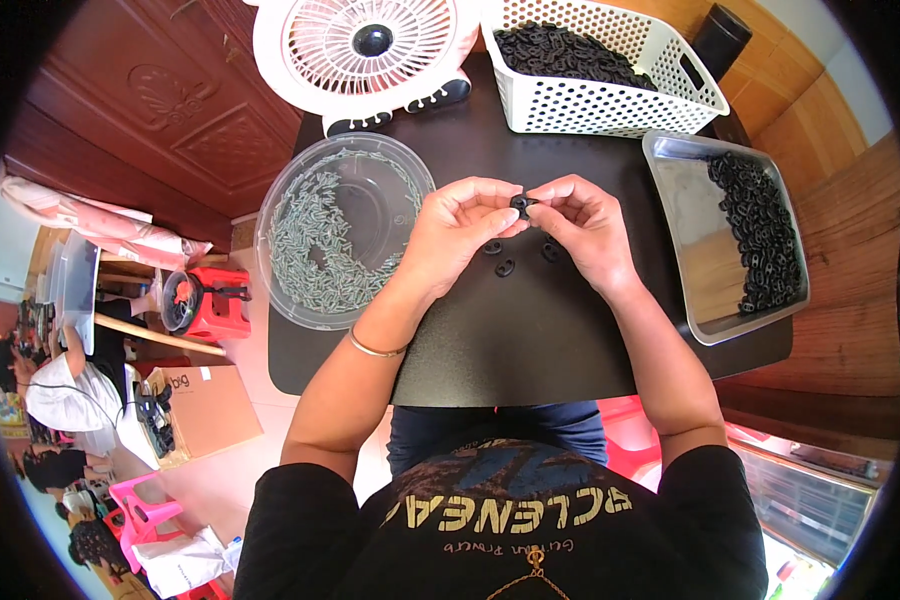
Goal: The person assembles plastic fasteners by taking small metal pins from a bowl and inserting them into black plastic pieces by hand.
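Over the middle of the dark table [530, 340], a small black oval piece with holes [519, 203] is pinched between the fingertips of both hands. My left hand [462, 222] grips its left side, thumb and fingers closed; my right hand [582, 222] closes on its right side. Just below the hands, several similar black pieces [505, 268] lie loose on the tabletop. Left of my left hand stands a clear round tub [288, 312] holding many small silvery screw-like parts [315, 240]. Beyond my right hand, a metal tray [688, 215] has black pieces [760, 230] heaped along its right side.
At the back stand a white fan [370, 95] and a white perforated basket [590, 112] of black pieces. A black cylinder [722, 42] is beside the basket. On the floor to the left are a red stool [220, 310] and a cardboard box [210, 410]; other people sit farther off.
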### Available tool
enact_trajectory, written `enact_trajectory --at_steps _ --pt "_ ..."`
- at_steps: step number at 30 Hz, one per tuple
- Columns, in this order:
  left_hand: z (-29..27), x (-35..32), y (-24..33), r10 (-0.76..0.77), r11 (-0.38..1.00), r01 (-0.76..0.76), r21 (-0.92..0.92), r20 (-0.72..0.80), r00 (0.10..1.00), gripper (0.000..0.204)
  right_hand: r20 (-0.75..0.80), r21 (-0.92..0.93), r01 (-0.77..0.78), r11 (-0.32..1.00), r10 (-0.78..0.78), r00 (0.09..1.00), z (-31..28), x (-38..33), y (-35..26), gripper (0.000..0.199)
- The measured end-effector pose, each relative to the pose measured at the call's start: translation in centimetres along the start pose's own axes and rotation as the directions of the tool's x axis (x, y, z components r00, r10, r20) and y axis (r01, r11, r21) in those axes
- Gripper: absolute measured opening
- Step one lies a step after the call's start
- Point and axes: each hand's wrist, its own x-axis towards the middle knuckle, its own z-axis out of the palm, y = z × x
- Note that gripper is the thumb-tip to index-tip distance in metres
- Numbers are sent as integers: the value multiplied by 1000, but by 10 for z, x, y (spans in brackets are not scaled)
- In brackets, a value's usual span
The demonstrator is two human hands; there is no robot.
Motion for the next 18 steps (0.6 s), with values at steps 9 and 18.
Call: enact_trajectory --at_steps 9,18 --pt "0 0 -1 -17 1000 16 -23 -27 999 20 0 29 -26 999 26 1000 0 -1 -2 10" --pt "-1 -1 0 1 999 -1 50 -11 1000 20 0 -2 -60 998 60 998 -1 -1 -1 8"
